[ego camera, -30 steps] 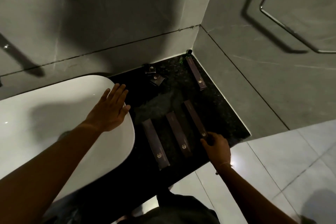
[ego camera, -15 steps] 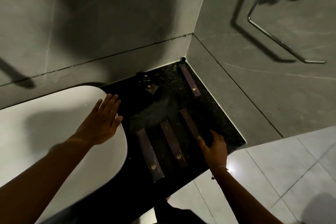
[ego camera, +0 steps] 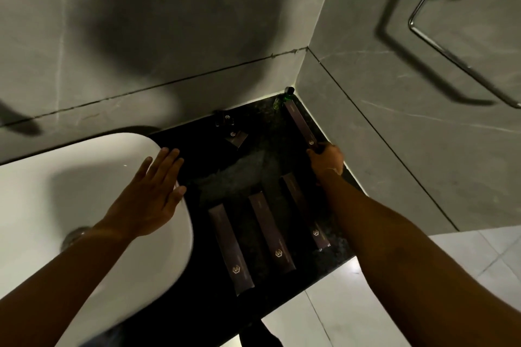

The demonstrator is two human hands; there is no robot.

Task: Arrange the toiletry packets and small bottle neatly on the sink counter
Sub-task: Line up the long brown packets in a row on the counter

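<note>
On the black counter (ego camera: 253,166) three long dark packets lie side by side near the front edge: a left one (ego camera: 230,245), a middle one (ego camera: 271,232) and a right one (ego camera: 306,213), partly under my right forearm. A fourth long packet (ego camera: 300,124) lies along the right wall; my right hand (ego camera: 327,159) closes on its near end. A small dark bottle (ego camera: 287,91) stands in the back corner. Two small dark packets (ego camera: 236,136) (ego camera: 225,118) sit near the back wall. My left hand (ego camera: 152,194) rests flat and open on the basin rim.
A white basin (ego camera: 56,205) fills the left side. Grey tiled walls close the back and right of the counter. A chrome towel rail (ego camera: 456,62) hangs on the right wall. Pale floor tiles (ego camera: 465,276) show below the counter's front edge.
My right hand left the near end of the right front packet and reached back to the packet along the right wall, closing on its near end. The left hand stayed on the basin.
</note>
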